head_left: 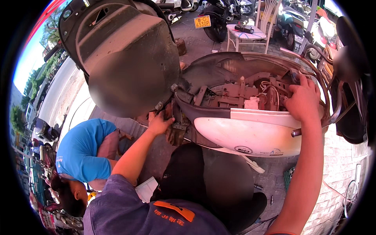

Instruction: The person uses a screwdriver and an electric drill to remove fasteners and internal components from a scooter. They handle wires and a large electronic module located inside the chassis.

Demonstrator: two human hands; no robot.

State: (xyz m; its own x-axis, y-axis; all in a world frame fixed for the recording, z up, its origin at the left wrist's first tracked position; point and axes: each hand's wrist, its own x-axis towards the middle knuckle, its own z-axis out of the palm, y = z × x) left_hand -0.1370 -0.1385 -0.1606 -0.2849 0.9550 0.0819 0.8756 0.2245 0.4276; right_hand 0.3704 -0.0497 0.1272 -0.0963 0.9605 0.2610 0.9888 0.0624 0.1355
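Note:
A scooter's tail section lies in front of me, with white side panels [250,135] and its seat area uncovered. Brown, dusty parts and wiring [270,88] show inside the body. My left hand [158,124] is closed around part of the metal bracket area at the front of the body; its fingertips are partly hidden. To the right, my right hand [303,98] reaches over the panel's rear end, fingers apart. Its fingertips touch or lie beside a dark part [291,76] near the back. A metal grab rail [327,78] curves behind that hand.
A large dark seat underside [117,27] stands raised at the left. A person in a blue shirt [86,149] crouches at my left. Beyond the scooter are a white chair [246,33] with a dark object on it and parked motorcycles [219,23]. Small tools [258,187] lie on the paving.

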